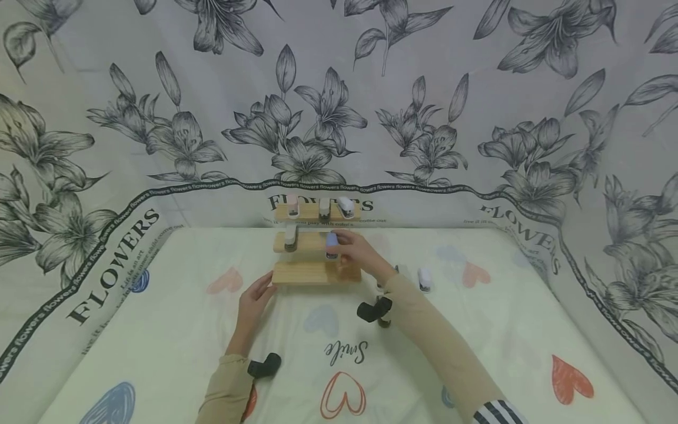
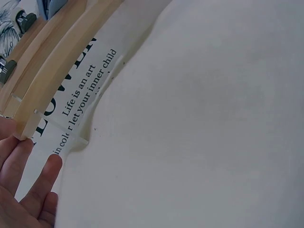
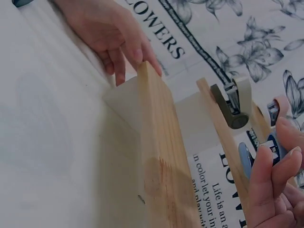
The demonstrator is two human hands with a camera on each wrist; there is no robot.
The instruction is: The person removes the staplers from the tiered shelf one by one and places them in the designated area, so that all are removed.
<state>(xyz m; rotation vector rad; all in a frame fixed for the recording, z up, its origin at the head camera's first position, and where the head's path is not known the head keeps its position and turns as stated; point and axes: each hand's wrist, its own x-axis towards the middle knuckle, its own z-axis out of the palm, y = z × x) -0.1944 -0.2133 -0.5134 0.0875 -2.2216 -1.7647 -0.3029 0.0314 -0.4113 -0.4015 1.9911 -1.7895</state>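
Note:
A three-tier wooden rack [image 1: 312, 274] stands on the table in the head view. My right hand [image 1: 361, 252] pinches a blue stapler [image 1: 331, 245] at the right part of the middle tier; in the right wrist view fingers partly cover the blue stapler [image 3: 245, 159]. At the rack's lowest tier, my left hand [image 1: 255, 299] holds the left end of the plank [image 2: 57, 69] between its fingertips, its other fingers spread apart. A grey stapler [image 1: 290, 238] sits on the middle tier, left of the blue one.
The top tier carries a pink stapler [image 1: 293, 205], a grey stapler [image 1: 324, 208] and a white stapler [image 1: 346, 206]. Right of the rack, a white-topped stapler [image 1: 424, 280] is on the table; other small items are partly hidden by the right forearm. A flowered cloth [image 1: 424, 59] hangs behind.

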